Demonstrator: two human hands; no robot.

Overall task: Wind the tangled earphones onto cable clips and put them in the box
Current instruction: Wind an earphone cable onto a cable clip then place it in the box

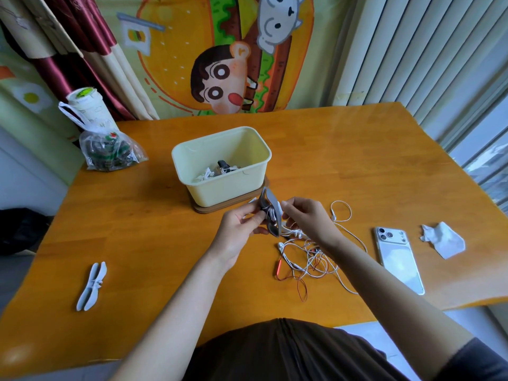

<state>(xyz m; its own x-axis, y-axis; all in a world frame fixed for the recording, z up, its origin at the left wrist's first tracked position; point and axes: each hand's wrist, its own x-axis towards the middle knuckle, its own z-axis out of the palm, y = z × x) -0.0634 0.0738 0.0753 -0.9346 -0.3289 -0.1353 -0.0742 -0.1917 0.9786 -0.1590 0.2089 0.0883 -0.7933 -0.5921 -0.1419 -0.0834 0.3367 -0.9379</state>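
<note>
Forearms stretched forward, left hand (pixel 240 229) pinching a cable clip (pixel 272 202), right hand (pixel 306 218) pinching its other edge

box (pixel 223 192): contents too small to identify | tangled earphones (pixel 310 261): partly under right hand (pixel 305 218)

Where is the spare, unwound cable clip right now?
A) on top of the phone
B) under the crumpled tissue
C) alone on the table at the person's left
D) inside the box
C: the spare clip lies by itself on the table at the person's left, well apart from the box and the phone.
</note>
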